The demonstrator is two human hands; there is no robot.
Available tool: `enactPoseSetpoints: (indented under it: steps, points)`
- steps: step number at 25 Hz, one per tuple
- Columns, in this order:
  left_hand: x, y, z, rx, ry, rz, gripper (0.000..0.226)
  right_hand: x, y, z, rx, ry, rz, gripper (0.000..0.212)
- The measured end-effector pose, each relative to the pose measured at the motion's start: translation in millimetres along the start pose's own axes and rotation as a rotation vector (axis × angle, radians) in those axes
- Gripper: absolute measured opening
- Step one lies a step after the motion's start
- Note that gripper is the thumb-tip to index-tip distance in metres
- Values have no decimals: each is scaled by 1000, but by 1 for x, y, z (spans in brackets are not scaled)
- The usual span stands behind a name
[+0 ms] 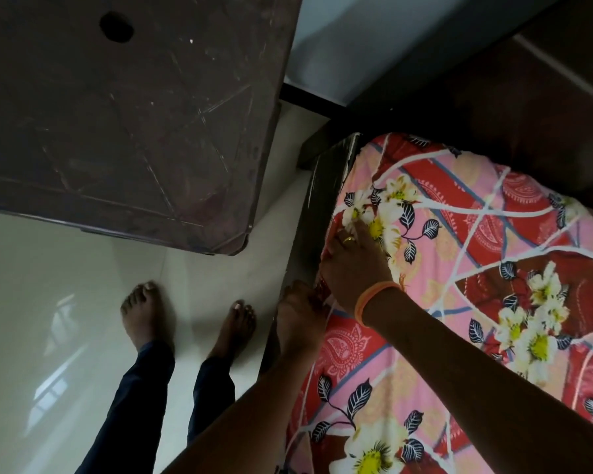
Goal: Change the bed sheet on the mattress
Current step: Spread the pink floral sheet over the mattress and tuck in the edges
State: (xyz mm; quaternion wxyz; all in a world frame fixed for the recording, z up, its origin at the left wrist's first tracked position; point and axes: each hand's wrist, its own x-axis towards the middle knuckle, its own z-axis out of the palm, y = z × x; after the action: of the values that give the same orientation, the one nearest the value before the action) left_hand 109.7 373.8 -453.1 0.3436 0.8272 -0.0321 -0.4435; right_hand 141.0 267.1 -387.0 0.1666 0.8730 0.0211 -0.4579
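A red and pink bed sheet (466, 268) with white flowers covers the mattress on the right. My right hand (353, 261), with a ring and an orange bangle, lies flat on the sheet at the mattress's left edge, fingers stretched over a flower. My left hand (300, 316) sits just below it at the same edge, fingers curled on the sheet's border where it goes down between the mattress and the dark bed frame (326, 200). The fingertips of the left hand are hidden.
A dark brown scratched table (124, 107) stands to the left of the bed, close to the frame. My bare feet (185, 323) stand on the glossy white floor tiles (48, 302). A dark headboard (493, 97) rises at the far end.
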Motion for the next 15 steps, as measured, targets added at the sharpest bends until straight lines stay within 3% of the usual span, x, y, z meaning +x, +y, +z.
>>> enactPoseSetpoints:
  steps: [2,7,9,12,15]
  points:
    - [-7,4,1,8,-60,21,25,3,-4,-6,13,13,34,48]
    - [6,-13,-13,178,25,-92,29,3,-18,-10,33,127,19,37]
    - [13,-18,-15,135,20,-134,26,4,-27,-3,73,171,12,38]
    - [17,-14,-13,203,-36,-150,35,10,-30,3,178,105,53,36]
    - [15,-6,-13,214,110,-69,33,16,-25,-5,208,93,13,31]
